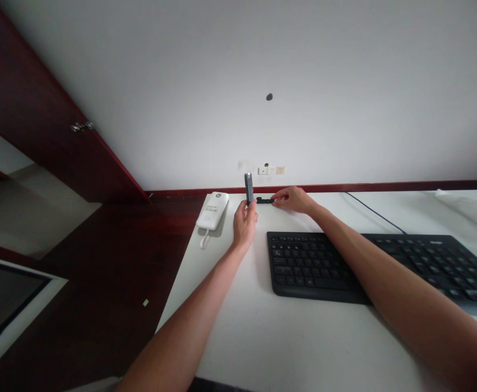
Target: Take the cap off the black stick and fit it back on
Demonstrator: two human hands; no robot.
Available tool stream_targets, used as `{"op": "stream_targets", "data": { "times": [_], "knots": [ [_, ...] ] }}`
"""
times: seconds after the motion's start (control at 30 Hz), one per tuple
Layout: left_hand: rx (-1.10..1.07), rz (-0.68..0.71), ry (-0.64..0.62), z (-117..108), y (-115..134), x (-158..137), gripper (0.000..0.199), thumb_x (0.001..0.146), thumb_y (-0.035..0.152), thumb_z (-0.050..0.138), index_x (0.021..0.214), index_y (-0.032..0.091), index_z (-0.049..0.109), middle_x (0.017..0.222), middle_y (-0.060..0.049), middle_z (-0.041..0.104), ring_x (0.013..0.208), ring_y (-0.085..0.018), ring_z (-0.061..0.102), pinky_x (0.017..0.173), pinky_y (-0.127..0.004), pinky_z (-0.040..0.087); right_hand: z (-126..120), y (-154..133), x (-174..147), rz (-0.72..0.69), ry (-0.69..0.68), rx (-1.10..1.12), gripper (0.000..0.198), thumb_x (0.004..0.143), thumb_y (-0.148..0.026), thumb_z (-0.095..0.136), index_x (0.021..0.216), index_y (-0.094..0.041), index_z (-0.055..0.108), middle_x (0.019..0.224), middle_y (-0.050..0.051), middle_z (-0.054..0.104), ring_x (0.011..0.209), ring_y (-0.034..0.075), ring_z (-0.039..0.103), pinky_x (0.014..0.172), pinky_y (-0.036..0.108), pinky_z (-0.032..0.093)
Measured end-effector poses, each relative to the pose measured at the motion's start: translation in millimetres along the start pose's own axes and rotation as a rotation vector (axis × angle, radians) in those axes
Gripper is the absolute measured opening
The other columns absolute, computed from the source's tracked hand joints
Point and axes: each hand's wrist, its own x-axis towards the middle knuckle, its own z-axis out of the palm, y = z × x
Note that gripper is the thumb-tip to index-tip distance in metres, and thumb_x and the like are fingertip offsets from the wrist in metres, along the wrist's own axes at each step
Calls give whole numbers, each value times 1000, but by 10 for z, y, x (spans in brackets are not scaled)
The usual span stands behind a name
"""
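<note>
My left hand [245, 223] grips a slim dark grey object [249, 188] by its lower end. It stands nearly upright above the desk's far edge, with a shiny tip on top; its kind is not clear. Close by on the right, the fingertips of my right hand [292, 199] pinch the end of a small black bar-like piece [265, 200] with a notched outline. The piece lies low at the back of the desk; whether it rests on the surface I cannot tell. A white power bank [212, 211] with a loop strap lies left of my left hand.
A black keyboard [315, 267] lies under my right forearm, its cable [377, 211] running to the back edge of the white desk [238, 326]. Crumpled white plastic [466, 206] sits at the far right. Behind are wall sockets [271, 170]; a dark red door [59, 103] stands left.
</note>
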Motion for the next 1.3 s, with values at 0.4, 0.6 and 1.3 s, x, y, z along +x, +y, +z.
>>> {"op": "stream_targets", "data": {
  "times": [0.4,0.6,1.3],
  "knots": [
    [3,13,-5,-17,-29,18,48,90,62,65,107,17,64,58,7,38,51,-8,36,48,-21,25,-10,7,-1,-11,-11,11,33,75,-39,72,102,-23,83,88,2,79,75,19,69,73,31,53],
    [0,4,-11,-13,-1,5,46,92,59,64,107,16,64,58,7,38,51,-8,35,49,-21,24,-91,26,-24,-3,-12,12,28,73,-40,75,93,-22,83,82,3,78,76,19,69,71,30,52],
    [-10,1,-13,-4,2,13,47,91,60,65,106,16,64,57,8,37,50,-8,34,48,-20,24,-112,-46,-69,19,-61,15,23,76,-37,70,86,-22,84,85,3,81,82,22,73,73,33,53]
  ]
}}
